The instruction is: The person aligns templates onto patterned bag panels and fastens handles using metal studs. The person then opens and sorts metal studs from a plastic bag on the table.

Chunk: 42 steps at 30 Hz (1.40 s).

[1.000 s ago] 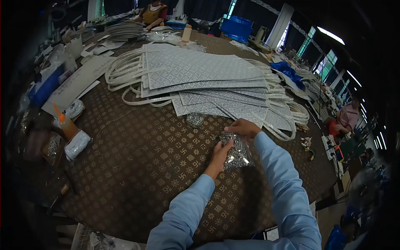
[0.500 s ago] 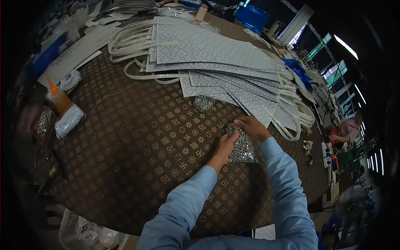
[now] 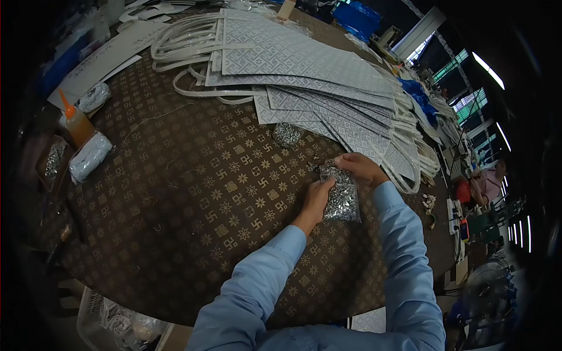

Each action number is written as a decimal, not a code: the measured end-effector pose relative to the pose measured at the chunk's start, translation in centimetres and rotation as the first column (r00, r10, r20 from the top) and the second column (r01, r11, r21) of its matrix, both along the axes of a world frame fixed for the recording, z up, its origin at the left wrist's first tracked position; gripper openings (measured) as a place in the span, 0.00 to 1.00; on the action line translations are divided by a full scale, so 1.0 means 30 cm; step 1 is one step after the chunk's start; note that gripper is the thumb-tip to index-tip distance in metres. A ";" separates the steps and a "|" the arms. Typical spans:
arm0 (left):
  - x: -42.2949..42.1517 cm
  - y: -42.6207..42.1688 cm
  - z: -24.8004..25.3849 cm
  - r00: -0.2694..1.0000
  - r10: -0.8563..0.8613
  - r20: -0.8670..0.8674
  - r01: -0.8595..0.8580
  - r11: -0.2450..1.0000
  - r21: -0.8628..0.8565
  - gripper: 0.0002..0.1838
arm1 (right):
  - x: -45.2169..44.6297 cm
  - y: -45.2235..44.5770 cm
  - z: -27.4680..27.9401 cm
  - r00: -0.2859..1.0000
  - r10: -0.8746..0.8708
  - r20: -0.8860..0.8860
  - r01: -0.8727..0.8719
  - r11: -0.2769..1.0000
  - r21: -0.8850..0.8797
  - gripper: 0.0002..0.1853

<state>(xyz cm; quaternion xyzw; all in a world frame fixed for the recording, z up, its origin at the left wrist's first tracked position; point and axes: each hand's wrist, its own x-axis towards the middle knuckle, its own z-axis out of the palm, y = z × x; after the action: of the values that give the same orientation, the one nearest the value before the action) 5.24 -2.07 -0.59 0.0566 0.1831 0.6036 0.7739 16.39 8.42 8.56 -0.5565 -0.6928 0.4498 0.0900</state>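
Observation:
A clear plastic bag full of small shiny metal pieces rests on the brown patterned tabletop. My left hand grips its left side, the thumb lying over the front. At the bag's top edge is my right hand, its fingers closed together at the bag's mouth; whether they also hold a metal piece is too small to tell. A few loose metal pieces lie just left of the bag's mouth. Farther back sits a round heap of similar metal pieces.
Patterned grey-white bag panels with white handles lie stacked across the back. To the left are an orange-tipped glue bottle, a wrapped white bundle and a box of metal pieces. Another person is at the far right.
My right hand has shifted slightly right along the bag's top, and the two hands are a little farther apart. The camera view has tilted slightly. My left hand keeps its grip.

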 end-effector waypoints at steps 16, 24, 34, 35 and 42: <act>-0.009 -0.018 0.009 0.934 0.096 -0.344 -0.081 0.995 0.059 0.15 | -0.015 -0.050 -0.009 0.977 0.120 -0.176 -0.096 0.986 0.137 0.15; 0.010 -0.006 -0.011 0.963 0.062 -0.261 -0.042 0.996 0.081 0.20 | -0.067 -0.092 0.036 0.960 0.211 0.186 -0.245 0.952 0.185 0.14; 0.001 0.007 -0.007 0.959 0.091 -0.270 -0.069 0.994 0.089 0.22 | -0.025 -0.125 0.018 0.955 -0.047 -0.292 0.058 0.998 0.030 0.13; 0.003 0.011 -0.008 0.923 0.095 -0.373 -0.073 0.995 0.072 0.20 | -0.026 -0.139 0.022 0.982 0.044 -0.182 -0.026 0.995 0.099 0.12; -0.019 -0.011 0.018 0.914 0.016 -0.405 -0.021 1.000 -0.007 0.15 | -0.048 -0.158 0.032 0.991 0.073 -0.115 -0.043 0.969 0.244 0.10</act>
<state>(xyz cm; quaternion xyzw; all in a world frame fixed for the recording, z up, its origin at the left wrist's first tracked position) 4.65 -2.40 -0.06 0.1742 0.3434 0.5849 0.7139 14.96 3.66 9.52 -0.4921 -0.7514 0.3981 0.1863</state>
